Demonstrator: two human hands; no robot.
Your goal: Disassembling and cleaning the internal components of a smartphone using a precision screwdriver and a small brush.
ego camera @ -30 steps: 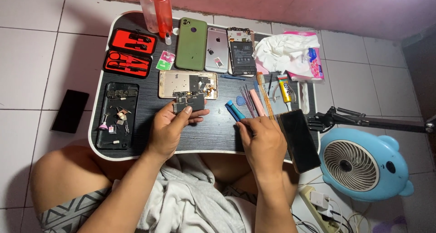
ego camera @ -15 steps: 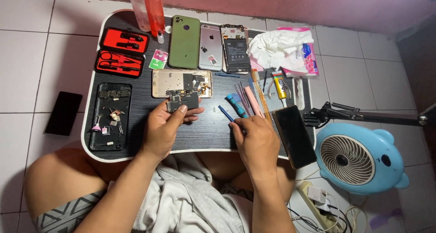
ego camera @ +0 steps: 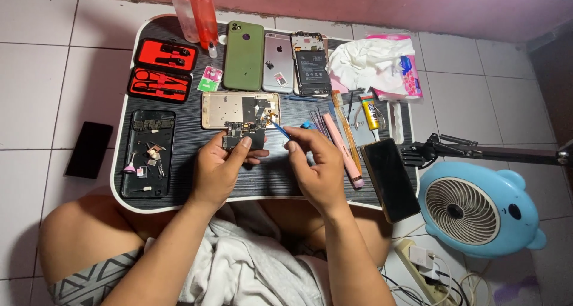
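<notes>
Both hands [ego camera: 268, 163] mid-table [ego camera: 179, 194], edges clear.

circuit board [ego camera: 243, 137]: dark, small, lying flat at frame centre, just below the gold phone frame.
blue tool [ego camera: 280, 128]: thin, tilting, its tip pointing up-left toward the board.

On the lap table [ego camera: 191, 189], we see three phones [ego camera: 276, 61] along the far edge, a tool case [ego camera: 162, 69] at the far left corner. A fan [ego camera: 474, 207] sits beyond the table's right edge, on the floor.
</notes>
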